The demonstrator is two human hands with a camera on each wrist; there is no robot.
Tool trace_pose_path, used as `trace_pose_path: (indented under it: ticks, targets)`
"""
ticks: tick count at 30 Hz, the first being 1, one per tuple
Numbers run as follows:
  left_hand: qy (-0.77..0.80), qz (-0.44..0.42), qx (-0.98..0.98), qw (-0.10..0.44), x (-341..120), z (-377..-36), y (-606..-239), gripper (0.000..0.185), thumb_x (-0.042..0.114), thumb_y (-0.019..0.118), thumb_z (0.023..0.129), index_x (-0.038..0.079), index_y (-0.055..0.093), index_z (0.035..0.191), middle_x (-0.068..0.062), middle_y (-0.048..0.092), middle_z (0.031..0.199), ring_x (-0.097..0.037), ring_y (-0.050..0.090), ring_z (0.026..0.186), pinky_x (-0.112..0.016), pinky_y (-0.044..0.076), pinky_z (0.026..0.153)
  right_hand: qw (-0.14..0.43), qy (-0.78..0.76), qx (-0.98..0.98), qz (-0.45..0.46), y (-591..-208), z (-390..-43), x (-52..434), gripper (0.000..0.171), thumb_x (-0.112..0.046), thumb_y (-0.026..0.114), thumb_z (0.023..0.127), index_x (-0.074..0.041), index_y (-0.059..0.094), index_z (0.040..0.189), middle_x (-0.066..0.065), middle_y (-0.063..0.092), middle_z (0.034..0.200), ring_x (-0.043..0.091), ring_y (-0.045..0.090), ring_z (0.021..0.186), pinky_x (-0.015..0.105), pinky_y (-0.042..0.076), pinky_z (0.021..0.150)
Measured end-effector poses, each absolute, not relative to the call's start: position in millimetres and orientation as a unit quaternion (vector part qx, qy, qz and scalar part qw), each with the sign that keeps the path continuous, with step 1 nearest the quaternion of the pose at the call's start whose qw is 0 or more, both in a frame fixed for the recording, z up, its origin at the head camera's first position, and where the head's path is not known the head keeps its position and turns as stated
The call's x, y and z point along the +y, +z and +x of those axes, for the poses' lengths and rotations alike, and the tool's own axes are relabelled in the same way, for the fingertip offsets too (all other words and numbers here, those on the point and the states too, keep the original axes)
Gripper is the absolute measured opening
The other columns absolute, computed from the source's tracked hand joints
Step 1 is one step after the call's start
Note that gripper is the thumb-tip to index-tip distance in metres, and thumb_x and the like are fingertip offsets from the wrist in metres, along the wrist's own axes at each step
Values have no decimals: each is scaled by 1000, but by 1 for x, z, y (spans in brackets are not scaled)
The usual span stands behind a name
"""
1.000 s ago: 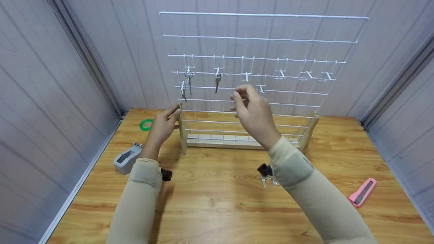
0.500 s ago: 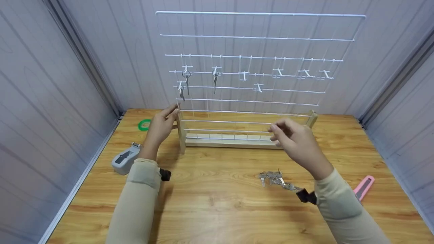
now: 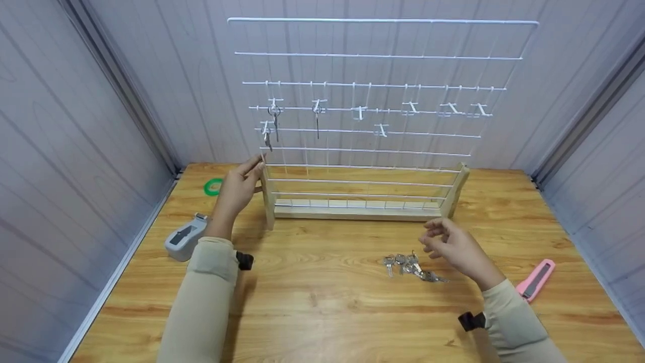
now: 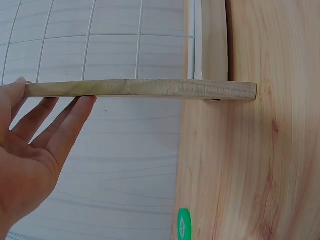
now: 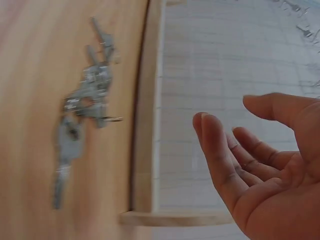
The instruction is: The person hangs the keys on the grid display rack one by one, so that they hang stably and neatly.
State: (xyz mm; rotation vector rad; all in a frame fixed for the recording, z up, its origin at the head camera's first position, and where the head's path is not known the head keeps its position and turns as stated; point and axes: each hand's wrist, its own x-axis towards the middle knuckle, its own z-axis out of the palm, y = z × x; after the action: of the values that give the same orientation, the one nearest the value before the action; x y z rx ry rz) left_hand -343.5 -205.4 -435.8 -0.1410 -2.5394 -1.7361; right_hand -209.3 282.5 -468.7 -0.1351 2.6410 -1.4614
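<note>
My left hand (image 3: 238, 189) pinches the left wooden side post (image 4: 150, 88) of a white wire rack (image 3: 383, 20), thumb on one face and fingers against the other. Three keys hang from hooks at the rack's left: an upper one (image 3: 276, 126), one to its right (image 3: 318, 126) and a lower one (image 3: 267, 141). Nothing is held in my right hand (image 3: 461, 252), which hovers with loosely bent fingers beside a pile of loose keys (image 3: 413, 267) on the table. In the right wrist view its thumb and fingers (image 5: 212, 135) stand apart, while the keys look blurred.
Several white hooks, such as one near the middle (image 3: 359, 113), carry no key. A grey tape dispenser (image 3: 185, 237) and a green tape roll (image 3: 212, 187) lie left on the wooden table (image 3: 312, 322). A pink box cutter (image 3: 536, 280) lies right. Panel walls stand around the table.
My right hand has come down from the rack's middle, moving right and toward the loose keys. The middle hanging key has turned on its hook. My left hand stays on the post.
</note>
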Motion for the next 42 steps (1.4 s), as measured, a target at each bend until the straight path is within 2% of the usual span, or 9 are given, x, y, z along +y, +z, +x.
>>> trace_pose_path:
  ticks: [5, 11, 21, 26, 32, 38, 42]
  targets:
    - [-565, -48, -823, 29, -206, -343, -435, 56, 42, 53, 113, 20, 46, 163, -15, 45, 169, -39, 56, 148, -46, 64, 108, 101, -482, 870, -30, -497, -212, 290, 55, -17, 72, 103, 11, 50, 144, 29, 64, 130, 27, 74, 105, 28, 70, 82]
    - [-560, -49, -826, 37, -206, -343, -435, 56, 42, 54, 112, 19, 48, 163, -14, 47, 168, -38, 58, 146, -45, 66, 105, 137, -474, 870, -19, -512, -215, 290, 53, -18, 73, 103, 10, 51, 143, 26, 65, 129, 24, 70, 109, 30, 67, 84]
    - [-575, -48, -816, 30, -204, -342, -434, 50, 39, 56, 112, 22, 52, 160, -13, 47, 168, -39, 57, 146, -47, 64, 108, 118, -418, 901, -14, -520, -219, 281, 33, -15, 77, 96, 6, 65, 119, 13, 69, 104, 17, 65, 91, 23, 57, 74]
    - [-568, -47, -821, 32, -204, -343, -434, 53, 41, 55, 112, 20, 50, 161, -14, 46, 168, -38, 58, 146, -44, 65, 105, 102, -376, 921, -15, -522, -219, 277, 27, -15, 78, 92, 4, 68, 110, 11, 71, 97, 18, 64, 88, 24, 55, 74]
    - [-568, -48, -821, 32, -205, -343, -434, 51, 41, 55, 112, 23, 52, 160, -15, 48, 167, -39, 58, 146, -45, 65, 106, 102, -360, 927, -7, -522, -220, 272, 21, -18, 80, 93, 0, 70, 99, 6, 69, 86, 14, 61, 73, 23, 52, 61]
    - [-568, -43, -821, 26, -205, -343, -434, 55, 43, 55, 112, 22, 49, 162, -14, 46, 169, -39, 56, 147, -45, 64, 108, 119, -360, 925, 4, -523, -224, 271, 19, -22, 79, 96, -4, 71, 94, 1, 67, 77, 10, 57, 61, 22, 49, 53]
    - [-567, -44, -822, 24, -205, -343, -435, 56, 44, 55, 112, 21, 48, 163, -13, 46, 169, -38, 56, 147, -45, 65, 107, 128, -366, 922, 10, -523, -225, 272, 20, -23, 78, 97, -4, 73, 96, 0, 67, 75, 9, 57, 55, 22, 49, 49]
